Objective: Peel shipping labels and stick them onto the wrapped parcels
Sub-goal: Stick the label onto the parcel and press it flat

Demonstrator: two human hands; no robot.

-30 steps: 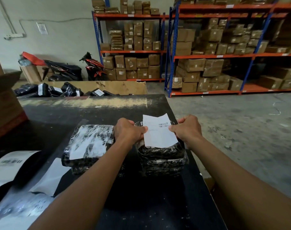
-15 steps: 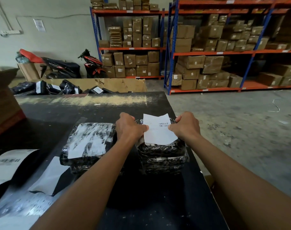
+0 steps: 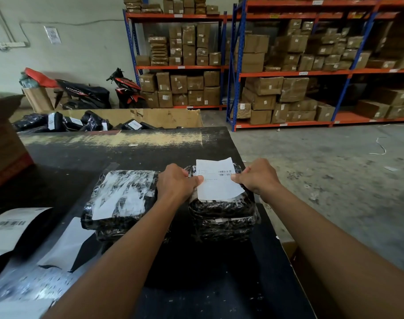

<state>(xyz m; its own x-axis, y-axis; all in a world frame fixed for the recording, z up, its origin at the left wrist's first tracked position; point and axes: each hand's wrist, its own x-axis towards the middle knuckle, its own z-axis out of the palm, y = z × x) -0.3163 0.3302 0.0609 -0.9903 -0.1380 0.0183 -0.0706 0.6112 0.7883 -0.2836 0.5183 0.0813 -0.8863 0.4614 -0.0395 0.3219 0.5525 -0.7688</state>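
Observation:
Two stacks of black plastic-wrapped parcels stand on the black table (image 3: 196,284). Over the top of the right stack (image 3: 224,217) lies a white shipping label (image 3: 217,183) with a barcode. My left hand (image 3: 178,183) pinches the label's left edge and my right hand (image 3: 257,177) pinches its right edge, both thumbs on the paper. The label's far corner curls up off the wrap. The left stack (image 3: 118,203) carries a label under shiny wrap. A strip of labels (image 3: 9,229) curves over the table's left edge.
A loose white backing sheet (image 3: 67,245) lies near the left stack. A brown carton (image 3: 3,143) stands at the far left. Behind the table a big cardboard bin (image 3: 150,117) holds several labelled black parcels. Shelves of boxes and a scooter (image 3: 125,88) are further back.
Both hands keep their hold on the label over the right stack; they and the label have barely shifted. The view has tilted up a little.

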